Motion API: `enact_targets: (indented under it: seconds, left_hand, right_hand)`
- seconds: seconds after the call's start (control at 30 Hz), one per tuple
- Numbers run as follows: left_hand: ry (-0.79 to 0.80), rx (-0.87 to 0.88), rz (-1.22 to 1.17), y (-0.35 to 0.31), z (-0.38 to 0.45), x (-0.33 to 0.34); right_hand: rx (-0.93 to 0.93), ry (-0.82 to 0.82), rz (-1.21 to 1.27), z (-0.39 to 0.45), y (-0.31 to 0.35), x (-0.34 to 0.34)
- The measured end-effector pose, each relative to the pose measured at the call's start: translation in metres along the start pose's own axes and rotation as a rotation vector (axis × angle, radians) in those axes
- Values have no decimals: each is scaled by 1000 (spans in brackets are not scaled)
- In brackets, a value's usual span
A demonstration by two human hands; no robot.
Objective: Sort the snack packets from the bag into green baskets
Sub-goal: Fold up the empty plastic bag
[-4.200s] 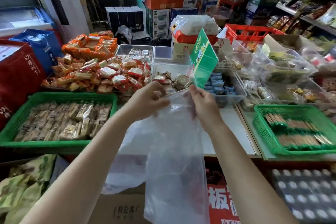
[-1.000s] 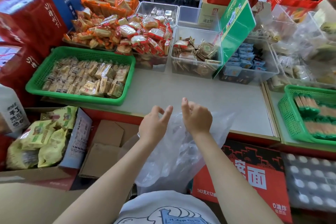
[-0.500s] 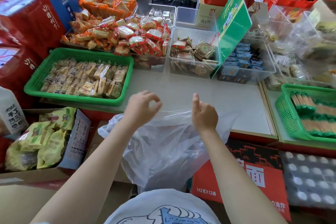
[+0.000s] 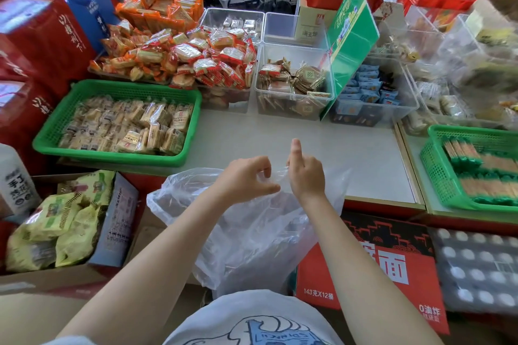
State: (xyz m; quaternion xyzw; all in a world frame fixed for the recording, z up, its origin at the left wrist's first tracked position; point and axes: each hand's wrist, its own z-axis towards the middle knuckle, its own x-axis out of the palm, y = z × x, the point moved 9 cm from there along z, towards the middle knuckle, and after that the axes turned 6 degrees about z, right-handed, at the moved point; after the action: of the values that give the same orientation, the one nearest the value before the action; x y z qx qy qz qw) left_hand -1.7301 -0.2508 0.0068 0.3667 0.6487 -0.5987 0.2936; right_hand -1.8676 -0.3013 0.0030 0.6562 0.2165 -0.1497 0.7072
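Left hand (image 4: 246,176) and right hand (image 4: 305,173) pinching clear plastic bag (image 4: 252,232) with curled fingers at counter's (image 4: 322,148) near edge, green basket (image 4: 117,123) of snack packets (image 4: 129,126) at ten o'clock, another basket (image 4: 437,171) at three o'clock

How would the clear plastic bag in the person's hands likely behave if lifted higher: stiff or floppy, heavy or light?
Probably floppy: the clear plastic bag crumples and sags below both hands. Likely light, since the left hand and right hand hold it by just a pinch of film. Possibly slippery, judging by its glossy sheen.
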Motion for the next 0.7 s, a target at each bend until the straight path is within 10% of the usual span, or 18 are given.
enact_targets:
  seconds: [0.7]
  left_hand:
    - [136,60,-208,-16,11,-25]
  right_hand:
    - [-400,-156,-304,0,29,-21]
